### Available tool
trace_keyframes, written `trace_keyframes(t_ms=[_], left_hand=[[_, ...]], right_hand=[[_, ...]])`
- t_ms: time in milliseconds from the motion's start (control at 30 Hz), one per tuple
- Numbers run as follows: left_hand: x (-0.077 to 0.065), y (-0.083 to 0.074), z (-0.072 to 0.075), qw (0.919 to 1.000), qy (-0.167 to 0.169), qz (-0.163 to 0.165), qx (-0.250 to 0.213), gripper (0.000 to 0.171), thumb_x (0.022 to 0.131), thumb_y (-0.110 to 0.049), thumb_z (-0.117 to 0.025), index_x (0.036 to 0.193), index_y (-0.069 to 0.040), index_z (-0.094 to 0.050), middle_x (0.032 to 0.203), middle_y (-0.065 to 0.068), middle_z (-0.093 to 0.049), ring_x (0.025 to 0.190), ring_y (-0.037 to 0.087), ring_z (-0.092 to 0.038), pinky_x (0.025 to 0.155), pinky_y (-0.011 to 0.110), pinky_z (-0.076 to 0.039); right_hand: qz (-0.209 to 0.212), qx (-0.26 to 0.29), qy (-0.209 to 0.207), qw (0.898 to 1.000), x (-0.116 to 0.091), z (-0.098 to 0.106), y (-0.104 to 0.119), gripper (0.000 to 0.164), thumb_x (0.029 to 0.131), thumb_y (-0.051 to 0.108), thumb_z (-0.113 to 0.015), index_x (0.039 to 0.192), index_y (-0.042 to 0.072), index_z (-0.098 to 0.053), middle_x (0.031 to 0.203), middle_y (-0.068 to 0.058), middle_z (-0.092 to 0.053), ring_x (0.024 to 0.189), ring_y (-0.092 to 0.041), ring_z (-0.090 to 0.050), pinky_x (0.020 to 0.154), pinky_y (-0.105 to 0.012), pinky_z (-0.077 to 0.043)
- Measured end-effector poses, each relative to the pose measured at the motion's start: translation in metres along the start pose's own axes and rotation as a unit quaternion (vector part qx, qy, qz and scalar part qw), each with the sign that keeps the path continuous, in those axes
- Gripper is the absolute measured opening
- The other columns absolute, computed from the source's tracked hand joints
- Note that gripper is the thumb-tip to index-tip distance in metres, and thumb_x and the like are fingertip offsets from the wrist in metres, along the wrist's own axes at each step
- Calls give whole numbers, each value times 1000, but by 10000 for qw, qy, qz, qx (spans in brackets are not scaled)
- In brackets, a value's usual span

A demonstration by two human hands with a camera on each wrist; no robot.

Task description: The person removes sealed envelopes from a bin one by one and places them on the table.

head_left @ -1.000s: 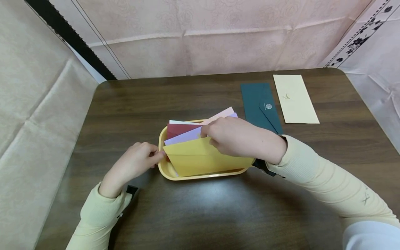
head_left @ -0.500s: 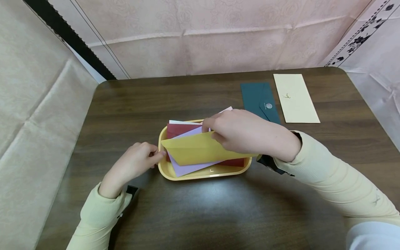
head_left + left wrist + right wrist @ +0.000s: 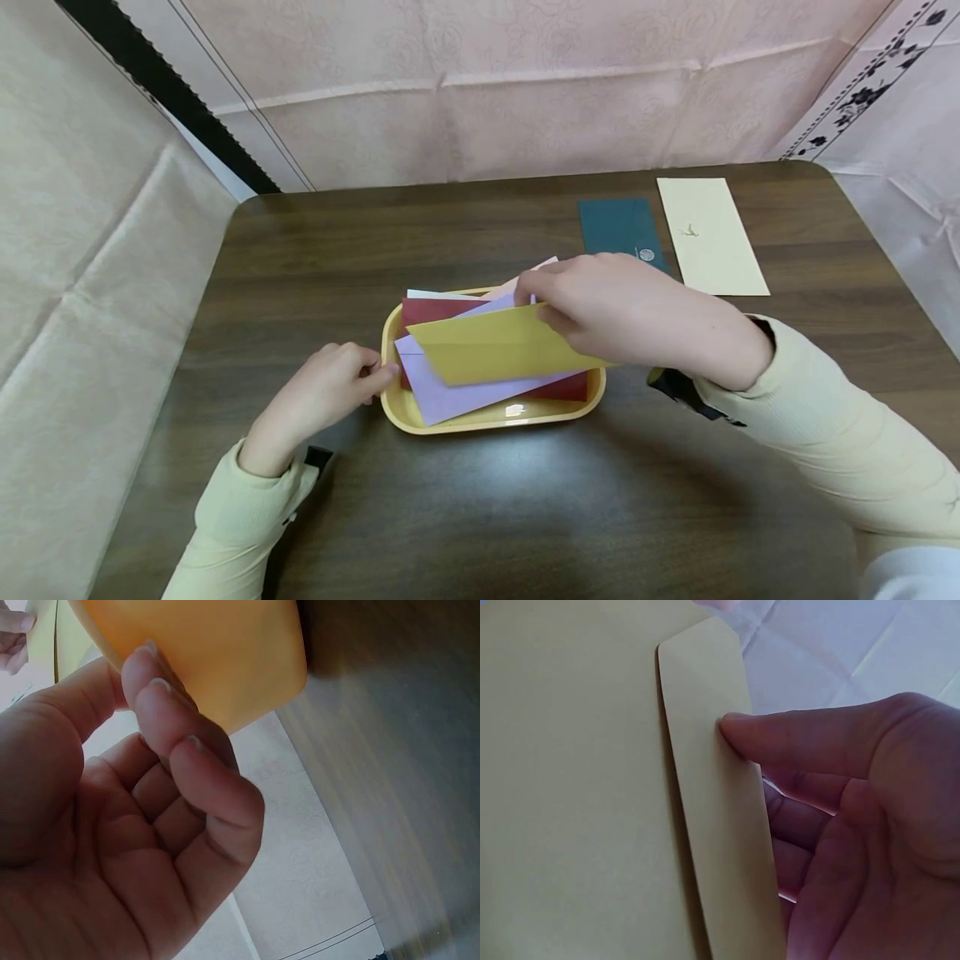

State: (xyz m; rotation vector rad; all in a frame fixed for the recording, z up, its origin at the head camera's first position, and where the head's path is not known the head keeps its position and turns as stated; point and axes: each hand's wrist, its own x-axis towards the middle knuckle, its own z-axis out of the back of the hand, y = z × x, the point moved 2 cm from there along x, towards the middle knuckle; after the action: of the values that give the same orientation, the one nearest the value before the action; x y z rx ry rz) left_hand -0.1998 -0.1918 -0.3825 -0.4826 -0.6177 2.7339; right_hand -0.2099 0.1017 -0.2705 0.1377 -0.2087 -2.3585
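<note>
A yellow envelope (image 3: 487, 350) is pinched by its flap edge between the thumb and fingers of my right hand (image 3: 622, 308). In the right wrist view the thumb lies on the flap (image 3: 712, 765), the fingers behind it. The envelope slants over a yellow plastic basket (image 3: 495, 427), overlapping a lilac envelope (image 3: 442, 400) and a dark red envelope (image 3: 566, 388) inside. Pale pink and white papers stick out at the basket's back. My left hand (image 3: 326, 396) grips the basket's left rim, thumb on one side and fingertips on the outer wall (image 3: 240, 660) in the left wrist view.
Behind my right hand a dark teal envelope (image 3: 617, 225) lies on the brown wooden table (image 3: 337, 258), partly covered by the hand. A cream envelope (image 3: 712, 237) lies to its right. Pale cloth (image 3: 525, 100) hangs beyond the table's back edge.
My right hand has lifted the yellow envelope up from the basket's front and shifted it to the right, uncovering the lilac and dark red envelopes. The left hand stays at the rim.
</note>
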Motion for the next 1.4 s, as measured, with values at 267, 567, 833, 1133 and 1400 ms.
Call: trace_keyframes(t_ms=[267,567,833,1133,1400], left_hand=[[0,-1,0,10000,71,60,-21,30,92,-25,-54,67,-13,-63,57,-2,-53,50,15,-44,50,29,-37],[0,-1,0,10000,36,26,2,33,92,-24,-53,61,-12,-57,54,-3,-48,48,14,-40,49,28,-33],[0,-2,1,10000,35,36,19,35,92,-24,-54,59,-12,-53,52,-2,-45,47,14,-39,49,28,-33],[0,-3,1,10000,50,63,-9,36,92,-25,-54,59,-13,-52,51,-2,-44,46,14,-37,48,28,-32],[1,-2,1,9999,75,126,15,36,93,-26,-55,59,-13,-53,52,-2,-45,47,15,-38,48,28,-32]], right_hand=[[19,-136,-670,9977,-34,8,-22,22,88,7,-50,100,19,-63,90,13,-61,65,-8,-49,57,-30,-41],[26,-453,-1110,9928,-75,12,-45,26,84,7,-52,99,27,-61,87,21,-56,65,-1,-46,57,-26,-40],[-454,-635,-1324,9881,-108,13,-62,31,82,9,-61,100,34,-61,86,21,-56,66,0,-45,58,-30,-39],[-164,-812,-2078,9747,-133,13,-78,28,75,9,-68,99,24,-65,89,15,-65,64,8,-46,51,-20,-37],[-131,-698,-2279,9711,-145,9,-86,16,84,17,-65,99,23,-65,88,15,-63,84,20,-43,55,-20,-41]])
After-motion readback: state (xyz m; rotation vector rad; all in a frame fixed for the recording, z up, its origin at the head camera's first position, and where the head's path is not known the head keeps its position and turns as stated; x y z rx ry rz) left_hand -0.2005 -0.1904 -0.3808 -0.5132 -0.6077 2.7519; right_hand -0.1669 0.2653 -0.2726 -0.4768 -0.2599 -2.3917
